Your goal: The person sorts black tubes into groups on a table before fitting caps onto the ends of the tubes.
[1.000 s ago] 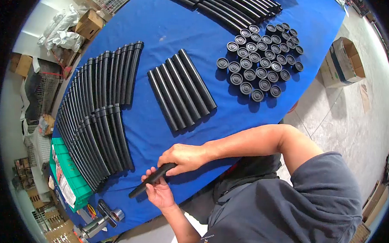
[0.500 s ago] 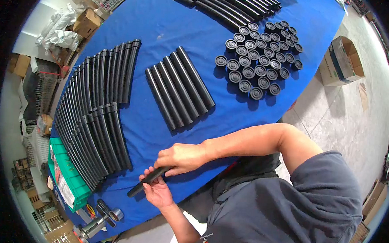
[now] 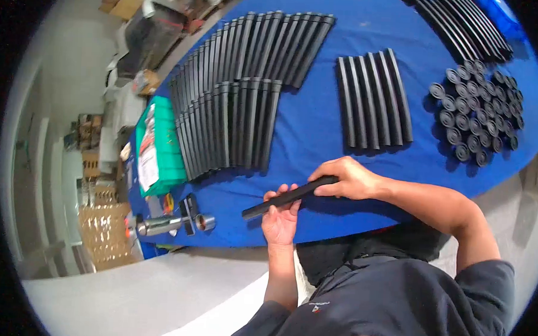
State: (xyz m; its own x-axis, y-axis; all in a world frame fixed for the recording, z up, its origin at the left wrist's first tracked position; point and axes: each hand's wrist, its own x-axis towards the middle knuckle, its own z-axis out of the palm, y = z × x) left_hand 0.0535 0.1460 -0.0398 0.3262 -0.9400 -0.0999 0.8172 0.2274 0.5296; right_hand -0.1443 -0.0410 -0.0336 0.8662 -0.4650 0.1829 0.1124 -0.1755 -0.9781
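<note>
A black tube (image 3: 256, 212) slants above the blue tabletop near its front edge, held between my two hands. My left hand (image 3: 280, 221) is closed around its middle, with the thumb in front and fingertips showing behind. My right hand (image 3: 348, 178) grips the tube's upper right end, which is partly covered by the fingers. Beyond my right hand lies a row of several plain black tubes (image 3: 375, 100), side by side. Left of these, many black tubes with collared ends (image 3: 247, 125) are laid in two overlapping rows.
Round black caps (image 3: 475, 111) are grouped at the right. More black tubes (image 3: 467, 26) lie at the far right corner. At the left stands a green bin (image 3: 170, 158) with papers. Near the front left edge is a metal tool (image 3: 161, 225) with a cylindrical end.
The view has turned left, so the table's contents appear farther right. My hands are farther apart along the tube, and more of it shows between them.
</note>
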